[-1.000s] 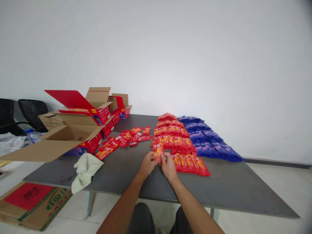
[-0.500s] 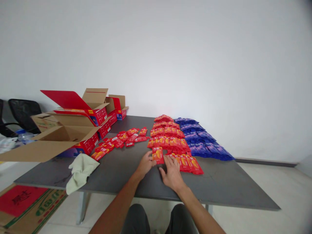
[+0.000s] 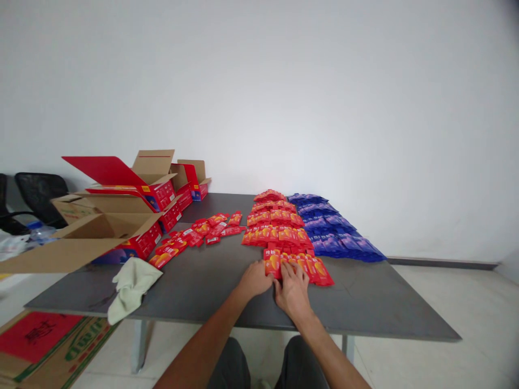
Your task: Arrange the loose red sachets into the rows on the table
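My left hand (image 3: 254, 280) pinches the left edge of a red packet (image 3: 272, 263) that lies at the left end of the nearest row of red packets (image 3: 312, 268). To the right of that packet, my right hand (image 3: 292, 287) lies with its fingers spread on the row. More rows of red packets (image 3: 275, 226) run away from me behind it. Rows of blue packets (image 3: 336, 232) lie to their right. All of this sits on a dark grey table (image 3: 203, 289).
Loose red packets (image 3: 194, 233) are scattered to the left of the rows. Open red and brown cartons (image 3: 133, 216) crowd the table's left side, with a pale cloth (image 3: 132, 283) at the front edge. Flattened cardboard (image 3: 44, 340) lies on the floor and black chairs (image 3: 38, 192) stand at far left.
Both hands carried the red packet from in front of me to the right and set it at the left end of the nearest row. My right hand let go, then came onto the row.
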`<state>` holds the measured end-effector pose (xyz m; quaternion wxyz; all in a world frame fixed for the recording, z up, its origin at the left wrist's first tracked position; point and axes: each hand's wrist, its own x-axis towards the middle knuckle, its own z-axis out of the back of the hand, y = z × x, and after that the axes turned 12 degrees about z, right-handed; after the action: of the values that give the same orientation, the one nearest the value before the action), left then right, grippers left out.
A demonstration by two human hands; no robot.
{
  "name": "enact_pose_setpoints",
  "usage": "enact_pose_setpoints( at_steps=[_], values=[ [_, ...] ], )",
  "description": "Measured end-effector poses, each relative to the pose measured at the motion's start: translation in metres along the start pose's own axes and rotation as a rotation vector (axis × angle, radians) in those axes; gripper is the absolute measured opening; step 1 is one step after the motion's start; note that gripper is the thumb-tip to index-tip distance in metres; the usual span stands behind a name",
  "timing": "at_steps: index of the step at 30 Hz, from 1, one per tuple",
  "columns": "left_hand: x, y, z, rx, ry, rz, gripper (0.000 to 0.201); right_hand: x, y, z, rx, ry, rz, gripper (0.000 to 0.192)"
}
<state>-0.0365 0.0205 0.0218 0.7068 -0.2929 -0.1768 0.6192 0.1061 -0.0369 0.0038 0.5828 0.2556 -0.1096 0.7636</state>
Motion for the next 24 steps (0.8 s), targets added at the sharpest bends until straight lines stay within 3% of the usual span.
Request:
enact_pose_setpoints(
  at_steps=[6,8,11,15,24],
  values=[
    [-0.01,-0.007,-0.005,0.288,-0.151,-0.012,0.038,-0.001,-0.001,-0.002,-0.017,0.051,-0.074,0.047],
    [-0.012,-0.004,-0.006,0.284,-0.17,-0.017,0.046,-0.001,-0.002,-0.002,-0.005,0.047,-0.08,0.051],
    [-0.013,0.003,-0.008,0.247,-0.129,-0.131,0.057,-0.001,-0.004,-0.003,0.015,0.033,-0.065,0.053],
    [-0.013,0.008,-0.011,0.228,-0.123,-0.21,0.049,-0.002,-0.007,-0.008,0.044,0.016,-0.035,0.048],
    [-0.018,0.004,-0.011,0.209,-0.156,-0.208,0.049,0.001,-0.003,-0.007,0.036,-0.038,-0.026,0.05]
  ],
)
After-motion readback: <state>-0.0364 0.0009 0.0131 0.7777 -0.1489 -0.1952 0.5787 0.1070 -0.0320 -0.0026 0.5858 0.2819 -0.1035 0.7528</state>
